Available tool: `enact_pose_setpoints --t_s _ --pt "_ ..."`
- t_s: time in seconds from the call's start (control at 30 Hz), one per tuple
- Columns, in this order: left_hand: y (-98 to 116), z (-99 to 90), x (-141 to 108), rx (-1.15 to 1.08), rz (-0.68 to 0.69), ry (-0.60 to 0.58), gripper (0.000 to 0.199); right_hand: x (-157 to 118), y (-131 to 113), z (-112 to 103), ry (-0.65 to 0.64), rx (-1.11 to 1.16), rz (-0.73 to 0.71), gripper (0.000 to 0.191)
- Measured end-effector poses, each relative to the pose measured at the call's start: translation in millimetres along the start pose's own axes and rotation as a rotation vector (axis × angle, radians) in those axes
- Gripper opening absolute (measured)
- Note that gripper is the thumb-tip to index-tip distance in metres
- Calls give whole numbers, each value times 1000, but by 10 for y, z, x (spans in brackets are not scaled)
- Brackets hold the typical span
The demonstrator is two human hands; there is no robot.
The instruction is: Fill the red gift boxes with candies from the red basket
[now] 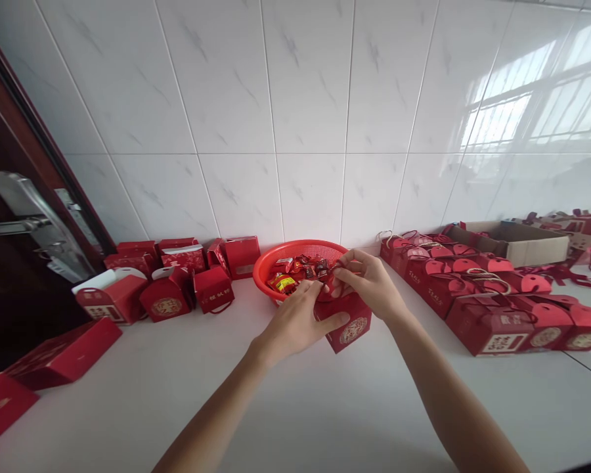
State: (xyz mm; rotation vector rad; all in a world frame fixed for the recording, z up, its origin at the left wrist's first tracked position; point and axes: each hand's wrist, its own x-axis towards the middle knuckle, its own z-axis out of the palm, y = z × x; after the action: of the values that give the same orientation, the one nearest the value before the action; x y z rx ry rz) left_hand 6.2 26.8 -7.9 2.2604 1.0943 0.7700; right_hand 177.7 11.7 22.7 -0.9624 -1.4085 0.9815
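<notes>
A small red gift box [350, 322] with a round gold emblem stands on the white surface, right in front of the basket. My left hand [298, 315] grips it, with the thumb across its front and the fingers at its top. At the top edge of the same box, the fingers of my right hand [367, 279] are pinched together; whether they hold a flap or a ribbon is hard to make out. Just behind, an orange-red plastic basket [264, 270] contains wrapped sweets [283, 282], partly hidden by my hands.
Several closed red boxes [502, 322] with cord handles fill the right side, near an open cardboard carton [536, 248]. On the left are more red boxes [165, 299], some with open tops, and a door handle [34, 223]. A tiled wall [310, 112] rises behind.
</notes>
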Motion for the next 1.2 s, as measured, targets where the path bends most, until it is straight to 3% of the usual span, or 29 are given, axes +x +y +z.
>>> enact_pose_setpoints --t_s 0.2,0.43,0.53,0.77,0.93,1.07,1.2 --pt "-23 98 15 -2 -64 -20 39 28 91 16 -17 -204 44 21" --pt "-34 219 25 107 -90 -105 28 45 223 64 22 -811 -4 19" --pt "-44 274 35 186 -67 -92 22 33 218 67 25 -918 7 14" --pt "-68 301 37 157 -82 -104 36 46 205 -52 -103 -775 -10 19" --pt "-129 164 45 32 -107 -188 53 74 212 -165 -131 -589 -32 11" --pt "-97 13 46 -100 -44 -171 54 57 126 -201 -129 -532 -19 6" --pt "-32 -68 40 -186 49 -126 37 20 2 -208 -98 -507 -4 7"
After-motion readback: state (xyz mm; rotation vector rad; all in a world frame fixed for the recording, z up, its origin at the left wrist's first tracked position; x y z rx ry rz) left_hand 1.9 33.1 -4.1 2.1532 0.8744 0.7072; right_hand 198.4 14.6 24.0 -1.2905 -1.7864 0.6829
